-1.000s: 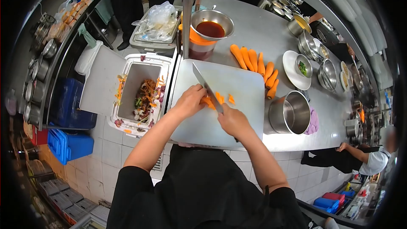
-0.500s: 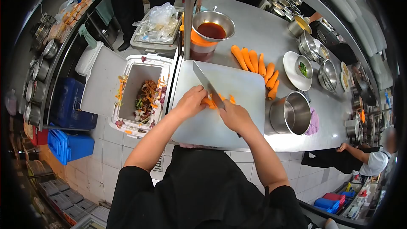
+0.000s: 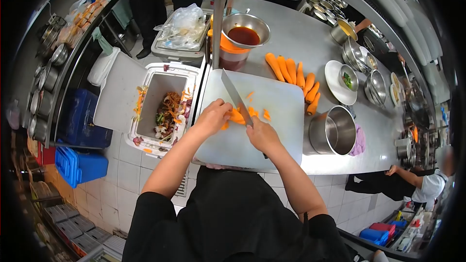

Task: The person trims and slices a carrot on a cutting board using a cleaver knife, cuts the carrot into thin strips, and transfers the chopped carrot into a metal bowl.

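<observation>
Stainless steel forms the long, shiny table (image 3: pixel 286 24) beneath a broad white rectangular cutting board (image 3: pixel 281 104). Over it, a long steel-bladed knife (image 3: pixel 235 91) slants in the closed grip of the bare right hand (image 3: pixel 263 135), while the bent fingers of the bare left hand (image 3: pixel 212 117) pinch an orange carrot chunk (image 3: pixel 237 116) on the board, beside small orange carrot bits (image 3: pixel 266 114). If the chunk rolls, the blade could nick those fingertips.

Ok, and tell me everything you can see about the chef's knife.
The chef's knife has a long, grey, metal-looking blade tapering to a point and a dark handle mostly hidden in the right hand. It slants across the pale cutting board, tip toward its far left corner, with cut carrot pieces beside the blade. Whether it touches the board is unclear.
</observation>
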`<state>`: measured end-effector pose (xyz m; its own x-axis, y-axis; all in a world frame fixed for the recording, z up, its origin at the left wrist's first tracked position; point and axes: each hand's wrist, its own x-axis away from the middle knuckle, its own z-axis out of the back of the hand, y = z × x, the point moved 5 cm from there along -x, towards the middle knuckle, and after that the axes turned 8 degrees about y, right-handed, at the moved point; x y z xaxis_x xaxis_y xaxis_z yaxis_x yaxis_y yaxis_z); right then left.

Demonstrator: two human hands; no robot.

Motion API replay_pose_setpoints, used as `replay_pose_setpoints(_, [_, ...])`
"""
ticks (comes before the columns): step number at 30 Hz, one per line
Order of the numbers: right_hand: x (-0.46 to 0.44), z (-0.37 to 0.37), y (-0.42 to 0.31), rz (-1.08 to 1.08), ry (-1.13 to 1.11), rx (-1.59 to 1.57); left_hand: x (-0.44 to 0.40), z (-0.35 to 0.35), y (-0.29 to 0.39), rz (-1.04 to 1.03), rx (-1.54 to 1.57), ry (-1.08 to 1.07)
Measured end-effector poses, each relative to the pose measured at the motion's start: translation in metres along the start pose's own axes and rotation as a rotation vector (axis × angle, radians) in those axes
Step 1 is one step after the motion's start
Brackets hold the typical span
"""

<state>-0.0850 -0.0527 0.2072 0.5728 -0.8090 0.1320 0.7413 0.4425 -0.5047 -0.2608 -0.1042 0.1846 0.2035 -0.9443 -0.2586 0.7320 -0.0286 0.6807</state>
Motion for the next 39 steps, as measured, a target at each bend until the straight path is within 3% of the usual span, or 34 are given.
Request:
replay_pose_setpoints(7, [0.019, 0.026, -0.012, 0.146, 0.020, 0.122, -0.006, -0.006, 0.000, 0.002, -0.073, -0.077])
replay_pose_setpoints(9, [0.017, 0.014, -0.009, 0.154, 0.010, 0.139, -0.007, -0.008, -0.003, -0.013, -0.078, -0.080])
replay_pose_setpoints(11, [0.007, -0.010, -0.004, 0.215, 0.145, 0.111, -0.008, -0.011, -0.003, -0.032, -0.084, -0.082])
replay_pose_setpoints(14, [-0.002, 0.002, -0.007, 0.230, 0.109, 0.120, -0.007, -0.009, -0.002, -0.051, -0.115, -0.076])
replay_pose_setpoints(35, [0.005, 0.021, -0.017, 0.165, -0.013, 0.126, -0.006, -0.005, -0.001, -0.054, -0.164, -0.021])
replay_pose_setpoints(39, [0.006, -0.004, -0.008, 0.177, 0.018, 0.117, -0.003, -0.012, -0.007, -0.014, -0.147, -0.050])
